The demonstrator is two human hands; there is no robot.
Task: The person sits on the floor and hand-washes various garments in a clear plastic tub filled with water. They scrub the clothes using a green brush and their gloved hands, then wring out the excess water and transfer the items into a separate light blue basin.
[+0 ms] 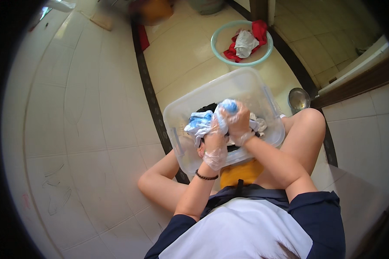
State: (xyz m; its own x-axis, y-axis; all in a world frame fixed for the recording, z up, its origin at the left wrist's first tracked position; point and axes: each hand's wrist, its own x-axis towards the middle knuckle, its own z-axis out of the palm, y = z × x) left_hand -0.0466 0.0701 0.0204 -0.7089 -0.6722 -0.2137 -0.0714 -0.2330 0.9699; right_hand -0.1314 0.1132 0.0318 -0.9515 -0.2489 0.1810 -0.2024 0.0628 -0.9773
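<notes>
Pale floor tiles [86,108] surrounded you where you squatted. Your gloved left hand [215,144] and right hand [238,123] were both clenched around a blue-and-white cloth [202,123], wringing it over the clear plastic tub [255,88] between your knees. Your hands hid most of what was inside; only dark fabric showed, hard to make out. Beyond, a small steel bowl [298,99] sat near the doorway, and farther off a green basin [242,43] held red and white clothes [247,42].

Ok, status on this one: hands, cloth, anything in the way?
Left hand and right hand, both in thin clear gloves, clamped on blue-and-white cloth. Cloth bunched over clear plastic tub. Nothing blocking; green basin beyond.
</notes>
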